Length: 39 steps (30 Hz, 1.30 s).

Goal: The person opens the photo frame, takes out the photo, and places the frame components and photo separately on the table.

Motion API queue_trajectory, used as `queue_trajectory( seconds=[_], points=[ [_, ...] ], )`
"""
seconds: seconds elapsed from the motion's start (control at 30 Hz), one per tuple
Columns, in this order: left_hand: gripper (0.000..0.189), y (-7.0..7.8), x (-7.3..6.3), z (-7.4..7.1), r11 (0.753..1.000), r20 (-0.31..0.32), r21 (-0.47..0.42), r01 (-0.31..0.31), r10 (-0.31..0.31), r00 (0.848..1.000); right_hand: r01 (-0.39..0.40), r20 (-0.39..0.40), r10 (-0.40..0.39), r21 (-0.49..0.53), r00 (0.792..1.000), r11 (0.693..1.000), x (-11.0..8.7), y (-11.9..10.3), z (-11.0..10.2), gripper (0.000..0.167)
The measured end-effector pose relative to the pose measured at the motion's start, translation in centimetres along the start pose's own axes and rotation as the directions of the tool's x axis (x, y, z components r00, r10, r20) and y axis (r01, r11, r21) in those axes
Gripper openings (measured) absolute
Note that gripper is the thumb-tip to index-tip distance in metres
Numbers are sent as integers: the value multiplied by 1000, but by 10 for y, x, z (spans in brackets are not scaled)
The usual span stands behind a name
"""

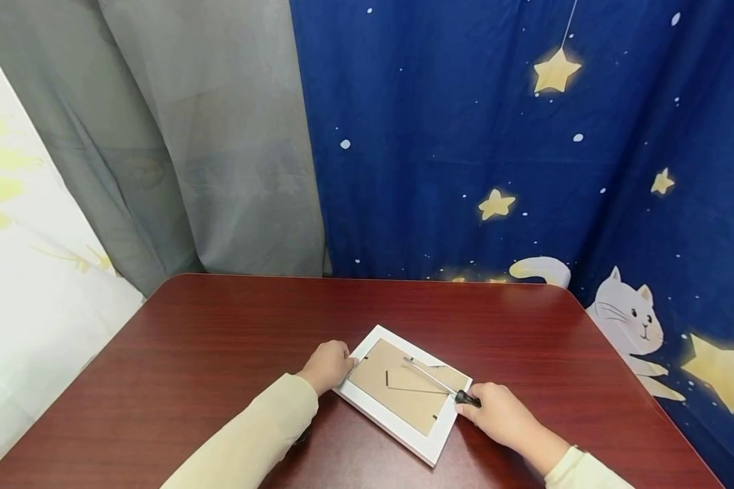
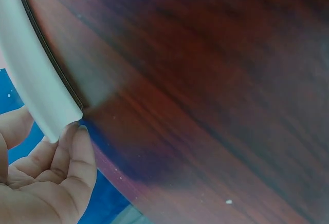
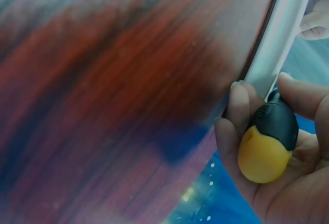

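Note:
A white picture frame (image 1: 384, 418) lies with its beige backing board (image 1: 404, 409) facing up, near the front middle of the table. My left hand (image 1: 329, 367) grips its left side, thumb on top and fingertips curled under the edge (image 2: 38, 59) in the left wrist view. A screwdriver (image 1: 468, 399) is in my right hand (image 1: 499, 412), its metal shaft slanting over the backing towards the upper edge. The right wrist view shows its black and yellow handle (image 3: 264, 154) between thumb and fingers, with fingertips right at the frame's edge. A thin stand leg lies on the backing.
The dark red wooden table (image 1: 251, 319) extends around the frame. A small dark object (image 1: 304, 435) shows partly from behind my left sleeve. Behind the table hang a grey curtain (image 1: 238, 136) and a blue starry curtain (image 1: 428, 136); white cloth (image 1: 37, 305) hangs at left.

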<state>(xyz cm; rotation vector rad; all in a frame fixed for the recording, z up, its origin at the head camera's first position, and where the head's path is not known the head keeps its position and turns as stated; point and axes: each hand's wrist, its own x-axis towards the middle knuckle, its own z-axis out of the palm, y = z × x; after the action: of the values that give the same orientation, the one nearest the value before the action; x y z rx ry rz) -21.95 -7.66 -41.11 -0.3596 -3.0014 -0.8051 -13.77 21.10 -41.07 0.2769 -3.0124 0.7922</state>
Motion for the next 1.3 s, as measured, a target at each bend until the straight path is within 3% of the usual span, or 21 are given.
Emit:
queue_trajectory(
  seconds=[0.17,0.53,0.87,1.3],
  points=[
    [29,2,-2,-2,1000,-1,24,-12,12,1000,-30,-20,30,-17,999,999,1,-3,1,28],
    [31,4,-9,-4,999,11,45,0,0,1000,-13,-33,12,-25,999,1000,4,-4,0,31],
    [31,7,-14,-5,997,15,78,21,-22,1000,-52,12,52,-7,999,999,8,-5,-4,22],
    [35,6,-24,-12,998,33,64,28,-30,999,-38,41,38,6,998,999,19,-4,-7,18]
  ],
)
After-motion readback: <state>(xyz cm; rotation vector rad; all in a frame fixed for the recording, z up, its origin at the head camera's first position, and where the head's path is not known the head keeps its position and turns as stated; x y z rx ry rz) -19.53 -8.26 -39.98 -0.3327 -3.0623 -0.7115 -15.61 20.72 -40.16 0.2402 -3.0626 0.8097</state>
